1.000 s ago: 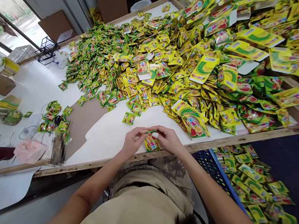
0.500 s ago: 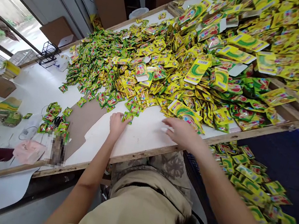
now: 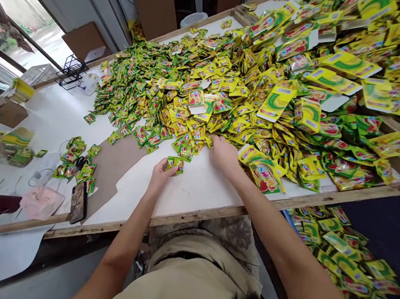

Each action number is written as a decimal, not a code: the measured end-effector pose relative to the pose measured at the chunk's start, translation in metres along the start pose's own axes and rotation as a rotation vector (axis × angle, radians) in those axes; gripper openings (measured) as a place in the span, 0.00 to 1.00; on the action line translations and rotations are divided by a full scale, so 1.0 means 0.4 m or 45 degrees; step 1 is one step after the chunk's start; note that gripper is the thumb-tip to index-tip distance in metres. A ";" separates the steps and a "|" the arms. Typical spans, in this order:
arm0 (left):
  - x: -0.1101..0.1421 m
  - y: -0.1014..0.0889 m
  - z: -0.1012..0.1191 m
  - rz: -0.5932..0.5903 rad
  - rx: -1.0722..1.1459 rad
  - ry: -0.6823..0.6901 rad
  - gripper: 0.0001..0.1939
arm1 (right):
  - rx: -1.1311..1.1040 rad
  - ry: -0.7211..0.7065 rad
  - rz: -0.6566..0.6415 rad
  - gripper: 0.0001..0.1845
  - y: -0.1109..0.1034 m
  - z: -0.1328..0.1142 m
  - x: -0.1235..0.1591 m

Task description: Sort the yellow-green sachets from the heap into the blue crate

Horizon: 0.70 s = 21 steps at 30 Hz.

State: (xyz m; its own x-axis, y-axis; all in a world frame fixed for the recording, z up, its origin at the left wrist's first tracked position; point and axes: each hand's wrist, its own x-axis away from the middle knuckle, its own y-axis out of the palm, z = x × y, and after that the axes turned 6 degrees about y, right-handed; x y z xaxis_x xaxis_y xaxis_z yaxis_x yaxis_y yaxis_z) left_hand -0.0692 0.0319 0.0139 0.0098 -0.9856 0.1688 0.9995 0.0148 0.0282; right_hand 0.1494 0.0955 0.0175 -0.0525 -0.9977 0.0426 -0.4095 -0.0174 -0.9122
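Note:
My left hand (image 3: 160,174) pinches a small green-and-yellow sachet (image 3: 177,165) by its left end, close above the white tabletop (image 3: 192,194). At the front edge of the heap, my right hand (image 3: 225,156) has its fingertips closed on a small yellow sachet (image 3: 209,142); the fingers partly hide it. A big pile of small sachets (image 3: 147,73) spreads across the table beyond both hands. Larger yellow-green printed packs (image 3: 277,102) lie on its right part. One such pack (image 3: 263,173) rests beside my right wrist.
To the left are a brown cardboard sheet (image 3: 109,167), scissors (image 3: 80,162) among several green sachets, a phone (image 3: 78,202), a pink cloth-like item (image 3: 41,203) and a clear jar (image 3: 23,156). A wooden rim (image 3: 196,216) edges the table. Below right, a blue crate holds packs (image 3: 347,266).
My right hand has moved left and forward to the pile's edge and closed on a sachet. My left hand now holds its sachet slightly apart from the other green ones.

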 end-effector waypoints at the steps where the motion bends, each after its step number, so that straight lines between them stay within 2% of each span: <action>1: 0.005 0.008 0.005 -0.002 0.045 -0.017 0.22 | -0.092 0.011 0.019 0.20 -0.003 0.010 0.014; 4: 0.018 0.039 0.018 0.016 0.154 -0.020 0.21 | -0.626 0.041 0.041 0.19 -0.009 0.021 0.067; 5: 0.022 0.051 0.023 0.021 0.177 -0.004 0.20 | -0.859 0.035 -0.028 0.20 -0.009 0.017 0.087; 7: 0.029 0.075 0.032 0.016 0.197 0.055 0.19 | -1.281 -0.015 -0.289 0.21 -0.008 0.001 0.125; 9: 0.035 0.095 0.042 -0.001 0.183 0.115 0.18 | -1.543 -0.066 -0.505 0.22 -0.008 -0.018 0.156; 10: 0.039 0.102 0.046 -0.009 0.163 0.136 0.17 | -1.613 -0.085 -0.551 0.22 -0.009 -0.025 0.167; 13: 0.048 0.113 0.057 -0.005 0.092 0.163 0.17 | -1.653 -0.170 -0.563 0.21 -0.017 -0.030 0.184; 17: 0.057 0.115 0.058 0.014 0.046 0.173 0.17 | -1.441 -0.181 -0.446 0.13 -0.027 -0.019 0.185; 19: 0.062 0.117 0.054 0.022 0.049 0.178 0.17 | -1.308 -0.140 -0.353 0.15 -0.027 -0.016 0.187; 21: 0.067 0.123 0.048 0.046 0.057 0.188 0.17 | -1.266 -0.113 -0.328 0.18 -0.022 -0.019 0.191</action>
State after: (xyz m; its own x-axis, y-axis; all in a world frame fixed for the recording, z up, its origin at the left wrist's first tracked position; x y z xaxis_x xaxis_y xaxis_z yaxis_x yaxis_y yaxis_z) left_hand -0.0202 0.0096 0.0389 0.0533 -0.9983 0.0235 0.9961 0.0548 0.0693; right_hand 0.1420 0.0201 0.0317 0.1945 -0.9733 0.1222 -0.9692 -0.2098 -0.1285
